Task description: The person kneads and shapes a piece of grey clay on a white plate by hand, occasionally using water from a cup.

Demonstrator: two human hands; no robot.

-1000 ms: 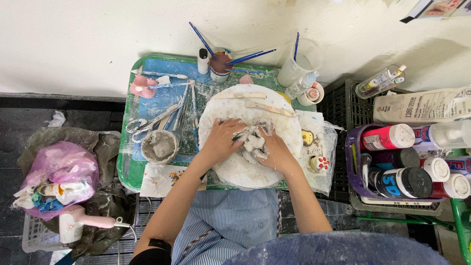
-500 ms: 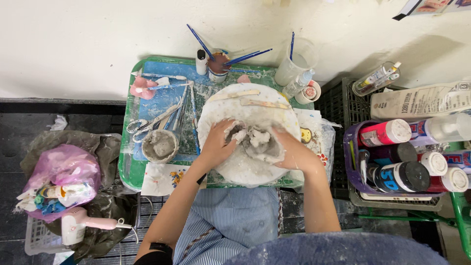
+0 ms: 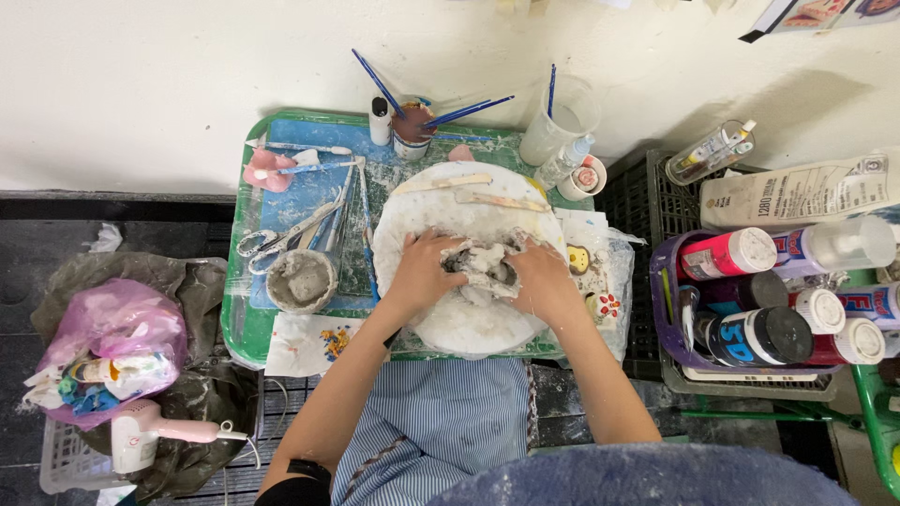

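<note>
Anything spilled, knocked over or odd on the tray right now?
Nothing knocked over. Both hands, left hand and right hand, press a grey clay lump on the white round board. The green tray is smeared with dried white residue, but nothing looks freshly spilled.

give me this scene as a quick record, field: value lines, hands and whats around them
setting: green tray on a floor by a white wall
left hand: on the lump of grey-white clay, fingers pressed into its left side
right hand: on the clay's right side
work surface: round white board, on the tray
on board: two flat wooden sticks at its far edge
left of board: scissors, small bowl of grey slurry
far edge: cup with blue brushes
right: purple basket of paint bottles
left floor: pink hair dryer
</note>
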